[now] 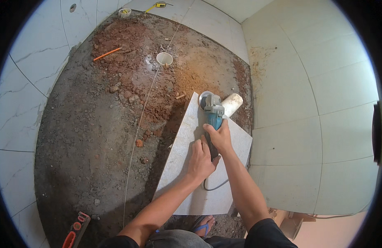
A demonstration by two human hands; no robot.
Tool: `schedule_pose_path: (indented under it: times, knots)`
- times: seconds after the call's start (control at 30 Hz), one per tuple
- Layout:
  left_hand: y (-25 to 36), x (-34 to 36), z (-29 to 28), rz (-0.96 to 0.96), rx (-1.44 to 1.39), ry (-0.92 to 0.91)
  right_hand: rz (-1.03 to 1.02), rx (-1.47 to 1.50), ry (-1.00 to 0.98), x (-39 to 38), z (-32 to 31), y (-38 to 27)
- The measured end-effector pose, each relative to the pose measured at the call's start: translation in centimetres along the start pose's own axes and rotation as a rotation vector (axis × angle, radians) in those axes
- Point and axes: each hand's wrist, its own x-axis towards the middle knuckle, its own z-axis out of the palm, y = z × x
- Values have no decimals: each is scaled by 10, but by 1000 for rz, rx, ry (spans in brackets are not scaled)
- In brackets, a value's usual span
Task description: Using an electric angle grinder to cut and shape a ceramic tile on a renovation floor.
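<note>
I hold a blue and grey angle grinder [214, 119] in both hands over a large pale tile [237, 142]. My right hand [220, 136] is wrapped round the body behind the grinder's head. Further back, my left hand [201, 160] grips the dark rear part from the left side. The grinder's round disc [204, 98] is at the tile's far corner; whether it touches the tile cannot be made out. A cable [215, 188] curves from the tool's rear across the tile. Beside that corner lies a short white pipe [233, 104].
Rough soil surrounds an upright white pipe opening [164, 59]; a string [138, 132] runs across it. An orange pencil [107, 54] lies far left, a yellow tape measure [160, 5] at the back, and a red level [76, 229] at lower left. Tiled walls [286, 140] stand on both sides.
</note>
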Motion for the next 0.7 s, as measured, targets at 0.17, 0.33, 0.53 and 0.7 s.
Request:
schedule_pose_path:
  times: [0.17,0.33,0.53,0.7]
  knots:
    - [-6,-1,3,14,-25,-2,69,6,-29,1,5,4]
    - [-3,1,0,-12,-28,-14,79,-28,-32,0,2,-4]
    - [-2,3,-1,-20,-42,-33,76,-17,-44,-1,0,-9]
    - [-1,3,-3,-44,-37,-53,48,-48,-43,2,4,-2]
